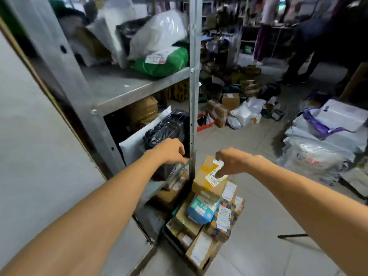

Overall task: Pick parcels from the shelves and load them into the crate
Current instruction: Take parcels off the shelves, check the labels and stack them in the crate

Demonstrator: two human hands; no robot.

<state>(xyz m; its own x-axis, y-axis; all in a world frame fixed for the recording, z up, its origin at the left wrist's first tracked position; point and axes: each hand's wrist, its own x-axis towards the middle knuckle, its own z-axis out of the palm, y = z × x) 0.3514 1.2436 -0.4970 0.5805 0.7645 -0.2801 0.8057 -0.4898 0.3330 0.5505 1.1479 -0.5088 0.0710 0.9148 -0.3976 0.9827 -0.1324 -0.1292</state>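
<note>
My right hand [232,162] grips a brown cardboard box with yellow tape and a white label [207,177] from above, holding it over the crate [175,239]. That crate sits on the floor beside the shelf post and is piled with several parcels, among them a blue packet [202,209] and a checked box [226,218]. My left hand [171,151] reaches into the lower shelf and pinches a parcel in clear and dark wrap [173,170], below a black plastic bag [166,127].
The metal shelf unit [129,90] holds green [161,63] and white [159,33] bags on its upper level. Boxes and bags litter the floor behind. Large grey sacks [318,148] stand at the right. A person [318,42] stands at the back right.
</note>
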